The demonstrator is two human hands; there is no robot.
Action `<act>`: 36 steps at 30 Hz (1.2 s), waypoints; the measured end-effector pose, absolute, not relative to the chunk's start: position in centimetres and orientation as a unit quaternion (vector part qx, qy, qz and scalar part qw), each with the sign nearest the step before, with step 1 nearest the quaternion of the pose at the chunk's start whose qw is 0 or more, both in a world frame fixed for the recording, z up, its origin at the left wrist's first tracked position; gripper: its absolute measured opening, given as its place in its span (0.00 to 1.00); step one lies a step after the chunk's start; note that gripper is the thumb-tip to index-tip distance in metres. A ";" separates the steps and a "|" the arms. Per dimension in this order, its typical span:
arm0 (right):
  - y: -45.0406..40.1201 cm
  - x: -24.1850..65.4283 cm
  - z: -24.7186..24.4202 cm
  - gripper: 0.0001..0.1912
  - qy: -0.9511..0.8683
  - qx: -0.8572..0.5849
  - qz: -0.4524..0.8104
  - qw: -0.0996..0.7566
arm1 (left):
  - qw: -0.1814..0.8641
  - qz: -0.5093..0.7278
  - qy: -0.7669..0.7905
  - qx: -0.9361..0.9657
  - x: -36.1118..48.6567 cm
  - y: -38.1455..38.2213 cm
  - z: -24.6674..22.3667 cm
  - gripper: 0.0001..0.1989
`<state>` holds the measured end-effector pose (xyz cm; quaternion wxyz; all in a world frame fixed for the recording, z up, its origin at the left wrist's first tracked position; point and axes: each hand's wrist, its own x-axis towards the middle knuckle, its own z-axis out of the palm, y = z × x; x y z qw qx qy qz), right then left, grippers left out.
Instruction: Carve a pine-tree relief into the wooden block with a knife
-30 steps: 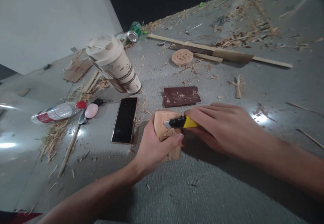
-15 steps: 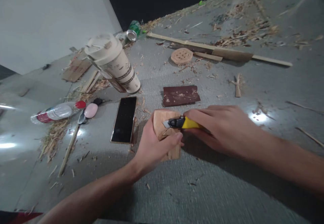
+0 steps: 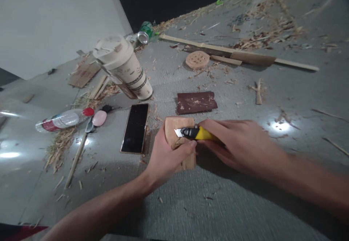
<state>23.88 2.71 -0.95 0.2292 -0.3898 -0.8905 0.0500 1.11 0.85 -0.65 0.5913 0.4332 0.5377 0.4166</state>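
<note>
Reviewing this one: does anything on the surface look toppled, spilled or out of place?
Yes: the plastic bottle at left and green can at back lie on their sides, unlike the standing cup, and wood shavings are strewn untidily.

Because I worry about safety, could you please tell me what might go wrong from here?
The utility knife in the right hand points its blade toward the side of the wooden block that the left hand grips, so a slip might cut that hand. Only the left hand appears to steady the block, so it could twist under pressure.
</note>
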 end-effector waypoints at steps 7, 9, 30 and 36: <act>2.4 23.6 -1.2 0.14 -0.886 -0.394 0.054 0.240 | 0.570 0.442 0.537 0.438 1.1 1.1 -0.7 0.28; 2.8 23.8 -1.2 0.14 -0.890 -0.389 0.026 0.238 | 0.587 0.435 0.536 0.422 1.2 1.0 -0.6 0.28; 3.2 24.0 -0.8 0.13 -0.896 -0.384 0.024 0.220 | 0.637 0.427 0.515 0.383 1.6 0.8 0.0 0.30; 2.8 23.8 -1.6 0.15 -0.890 -0.403 0.021 0.213 | 0.632 0.427 0.528 0.373 1.7 0.7 0.1 0.26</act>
